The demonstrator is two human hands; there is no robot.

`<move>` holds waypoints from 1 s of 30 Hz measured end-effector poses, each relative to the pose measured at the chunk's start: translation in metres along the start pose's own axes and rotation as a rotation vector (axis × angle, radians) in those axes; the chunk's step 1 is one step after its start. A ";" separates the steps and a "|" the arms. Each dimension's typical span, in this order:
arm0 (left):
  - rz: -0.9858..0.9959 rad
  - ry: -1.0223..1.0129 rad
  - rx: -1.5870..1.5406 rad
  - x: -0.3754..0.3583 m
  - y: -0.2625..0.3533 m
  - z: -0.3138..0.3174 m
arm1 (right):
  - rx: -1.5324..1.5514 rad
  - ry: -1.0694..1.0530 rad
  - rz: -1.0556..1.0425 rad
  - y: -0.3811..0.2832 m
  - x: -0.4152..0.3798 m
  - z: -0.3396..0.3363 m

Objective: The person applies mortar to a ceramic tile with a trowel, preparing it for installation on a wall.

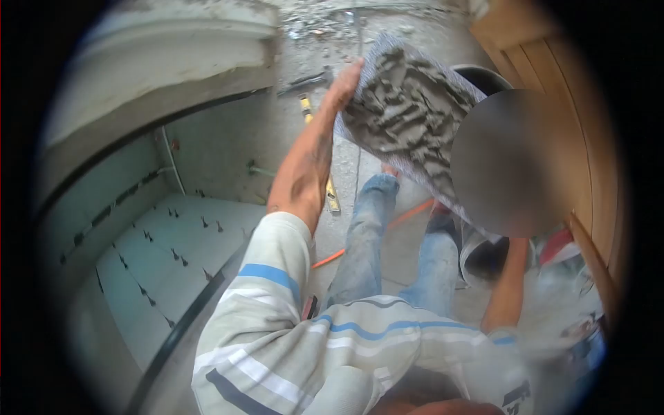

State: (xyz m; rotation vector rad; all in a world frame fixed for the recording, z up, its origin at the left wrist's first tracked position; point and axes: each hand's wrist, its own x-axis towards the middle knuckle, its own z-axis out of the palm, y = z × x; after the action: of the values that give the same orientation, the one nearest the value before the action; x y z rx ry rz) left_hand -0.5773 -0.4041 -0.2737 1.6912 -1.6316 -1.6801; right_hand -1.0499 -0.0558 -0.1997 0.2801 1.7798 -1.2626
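A large tile (351, 135) is held up tilted in front of me, its upward face spread with thick, ridged grey mortar (408, 104). My left hand (348, 81) is closed around the tile's upper left edge. My right forearm reaches up to the tile's lower right end. There a round grey blur covers my right hand and part of the tile, so those fingers are hidden. Beneath the tile's right end stands a bucket (465, 266) with a dark inside. The rim of another dark container (484, 71) shows behind the tile's upper right edge.
A yellow spirit level (333, 197) and an orange strip (328, 259) lie on the concrete floor near my legs. Rubble (318, 28) covers the far floor. Wooden panelling (546, 69) stands right. At left, a dark-edged opening shows pale floor tiles (173, 242) with several dark clips.
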 end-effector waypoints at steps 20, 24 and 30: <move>-0.553 0.987 0.002 -0.509 0.350 -0.233 | -0.741 -0.727 0.292 -0.224 -0.264 0.301; -0.552 1.203 0.148 -0.566 0.380 -0.155 | -0.724 -1.000 0.138 -0.222 -0.243 0.311; -0.545 1.491 -0.298 -0.666 0.445 -0.038 | -0.899 -1.202 0.095 -0.267 -0.279 0.359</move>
State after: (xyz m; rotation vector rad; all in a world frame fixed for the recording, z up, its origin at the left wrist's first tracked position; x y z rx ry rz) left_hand -0.5758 -0.0447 0.4431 2.2947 -0.2144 -0.2964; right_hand -0.8678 -0.3941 0.1609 -0.7540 1.0385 -0.2612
